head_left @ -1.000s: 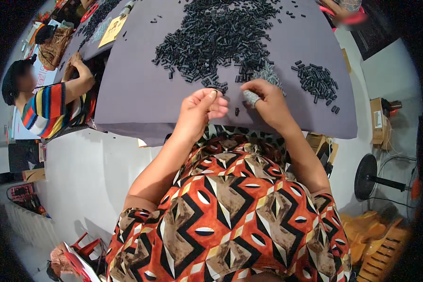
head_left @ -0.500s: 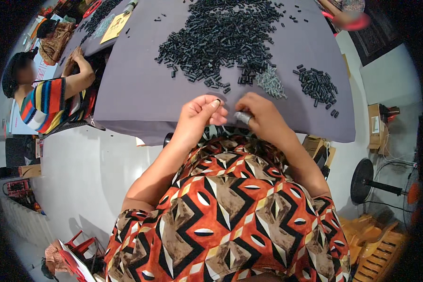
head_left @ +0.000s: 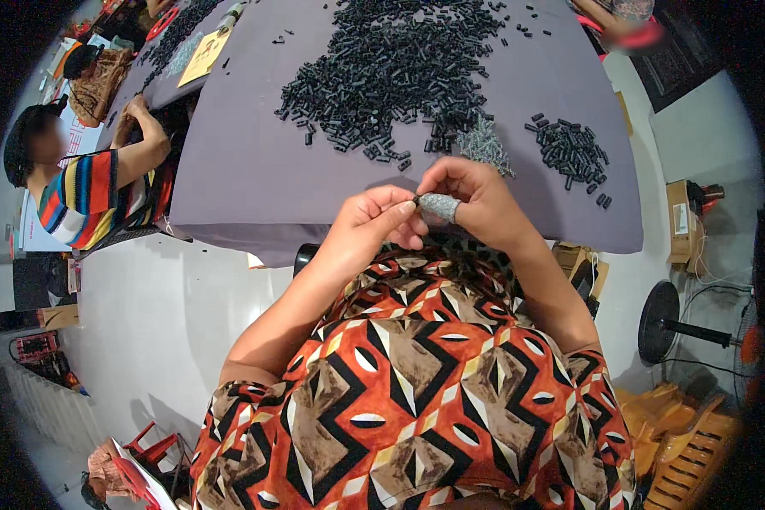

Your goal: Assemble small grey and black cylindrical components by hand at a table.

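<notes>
black piece [head_left: 416, 199] | left fingers [head_left: 393, 219] and right fingers [head_left: 444, 171] pinching it | cardboard box [head_left: 679, 243]: contents unclear

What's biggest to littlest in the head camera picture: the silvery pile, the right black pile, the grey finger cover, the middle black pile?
1. Middle black pile
2. Right black pile
3. Silvery pile
4. Grey finger cover, though probably nearer the camera

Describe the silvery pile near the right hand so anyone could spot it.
Look at the grey table. Beyond the right hand, beside the big black heap, lies the silvery pile. Its pale colour stands out between that heap and the smaller black pile.
</notes>
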`<state>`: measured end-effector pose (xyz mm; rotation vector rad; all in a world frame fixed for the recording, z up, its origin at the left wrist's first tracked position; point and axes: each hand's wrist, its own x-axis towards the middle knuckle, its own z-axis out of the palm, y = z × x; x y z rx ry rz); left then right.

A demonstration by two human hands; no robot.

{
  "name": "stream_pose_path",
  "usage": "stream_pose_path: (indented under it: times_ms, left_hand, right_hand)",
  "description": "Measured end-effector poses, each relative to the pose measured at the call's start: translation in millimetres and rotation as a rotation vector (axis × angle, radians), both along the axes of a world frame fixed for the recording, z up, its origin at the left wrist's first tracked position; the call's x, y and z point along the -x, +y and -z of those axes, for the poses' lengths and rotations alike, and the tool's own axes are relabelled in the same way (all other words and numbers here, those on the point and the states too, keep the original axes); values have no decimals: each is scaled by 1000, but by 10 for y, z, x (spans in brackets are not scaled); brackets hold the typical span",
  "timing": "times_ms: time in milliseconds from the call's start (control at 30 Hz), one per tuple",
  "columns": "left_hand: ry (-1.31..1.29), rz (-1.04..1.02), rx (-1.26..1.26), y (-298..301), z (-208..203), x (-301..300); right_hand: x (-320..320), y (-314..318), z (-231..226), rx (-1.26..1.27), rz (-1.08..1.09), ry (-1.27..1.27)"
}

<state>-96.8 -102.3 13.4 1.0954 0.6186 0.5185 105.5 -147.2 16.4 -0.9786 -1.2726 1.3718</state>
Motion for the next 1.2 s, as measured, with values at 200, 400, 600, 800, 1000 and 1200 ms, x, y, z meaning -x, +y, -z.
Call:
stream_pose_path:
  times_ms: [200,400,600,800,1000,1200]
  left_hand:
    - [-38,14,41,19,13,14]
    - [114,27,-161,-13,-16,26]
    - [-50,157,313,114,-35,32]
    - [-193,291,558,72,45,38]
    - [97,107,60,69,-10,-53]
    - [96,-5,-108,112,100,-63]
  right_hand:
    - [-11,9,-95,17,-34,-22]
    - [-43,14,-240,-300,-27,-553]
    - [-32,4,-317,-492,-12,-640]
    - [-140,-11,-322,-318,-196,-386]
    - [-76,-20,-113,-53,-44,-109]
    - [-95,101,-54,34,-10,-22]
